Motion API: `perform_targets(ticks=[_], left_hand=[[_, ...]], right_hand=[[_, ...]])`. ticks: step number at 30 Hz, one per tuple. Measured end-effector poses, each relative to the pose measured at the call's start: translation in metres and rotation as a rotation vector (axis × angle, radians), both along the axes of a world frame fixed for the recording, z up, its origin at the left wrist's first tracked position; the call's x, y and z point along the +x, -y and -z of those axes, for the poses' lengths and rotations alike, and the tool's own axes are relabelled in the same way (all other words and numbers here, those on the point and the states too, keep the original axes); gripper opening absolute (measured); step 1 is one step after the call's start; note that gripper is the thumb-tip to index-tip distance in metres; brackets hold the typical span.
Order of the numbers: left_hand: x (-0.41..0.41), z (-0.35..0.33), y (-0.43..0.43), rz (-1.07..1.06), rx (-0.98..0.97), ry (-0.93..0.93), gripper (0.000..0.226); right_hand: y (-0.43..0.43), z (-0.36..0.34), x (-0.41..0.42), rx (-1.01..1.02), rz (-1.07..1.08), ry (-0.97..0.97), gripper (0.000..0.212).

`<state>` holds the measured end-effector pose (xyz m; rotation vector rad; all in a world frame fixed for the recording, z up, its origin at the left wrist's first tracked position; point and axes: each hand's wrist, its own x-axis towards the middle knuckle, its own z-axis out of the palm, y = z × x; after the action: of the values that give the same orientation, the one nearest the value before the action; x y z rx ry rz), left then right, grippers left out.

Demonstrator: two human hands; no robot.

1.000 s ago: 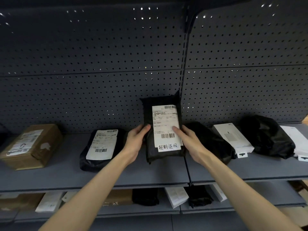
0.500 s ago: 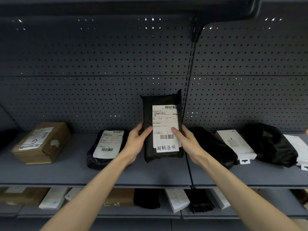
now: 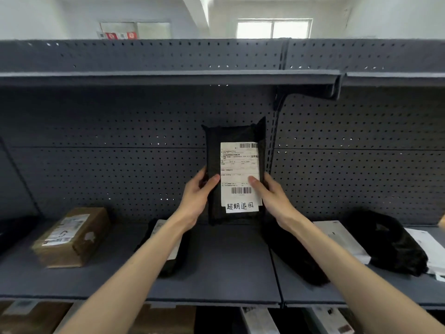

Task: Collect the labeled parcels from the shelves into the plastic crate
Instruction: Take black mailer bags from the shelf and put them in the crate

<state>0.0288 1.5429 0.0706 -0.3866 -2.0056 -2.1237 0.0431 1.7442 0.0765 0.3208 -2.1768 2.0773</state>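
At frame centre a labeled parcel [image 3: 237, 174] is upright between two hands, in front of the pegboard back panel [image 3: 120, 153] - the left hand [image 3: 196, 201] grips its left edge, the right hand [image 3: 274, 201] its right edge. On the middle shelf [image 3: 216, 268] a cardboard box [image 3: 72, 237] sits at lower left. A bagged parcel [image 3: 173, 263] lies partly behind the left forearm and a second bag [image 3: 296, 259] under the right forearm. Further right lies a flat box [image 3: 342, 239], with a third bag [image 3: 390, 244] just beside it. The upper shelf [image 3: 168, 77] spans the top - lower parcels [image 3: 257, 319] line the bottom edge.
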Motion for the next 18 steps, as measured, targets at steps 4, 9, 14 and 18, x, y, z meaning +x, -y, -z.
perform_targets(ticks=[4, 9, 14, 18], left_hand=[[0.001, -0.014, 0.001, -0.003, 0.007, -0.056, 0.041], [0.004, -0.022, -0.007, 0.029, -0.003, -0.098, 0.042], [-0.008, -0.023, -0.037, 0.113, -0.045, -0.124, 0.04], [-0.015, -0.024, -0.089, 0.257, -0.067, -0.137, 0.039]], right_hand=[[0.002, -0.015, 0.004, 0.004, 0.011, -0.054, 0.029], [-0.001, -0.018, 0.009, 0.002, 0.054, -0.074, 0.025], [-0.022, -0.02, 0.022, -0.023, 0.193, -0.09, 0.024], [-0.063, -0.018, 0.045, -0.031, 0.375, -0.099, 0.024]])
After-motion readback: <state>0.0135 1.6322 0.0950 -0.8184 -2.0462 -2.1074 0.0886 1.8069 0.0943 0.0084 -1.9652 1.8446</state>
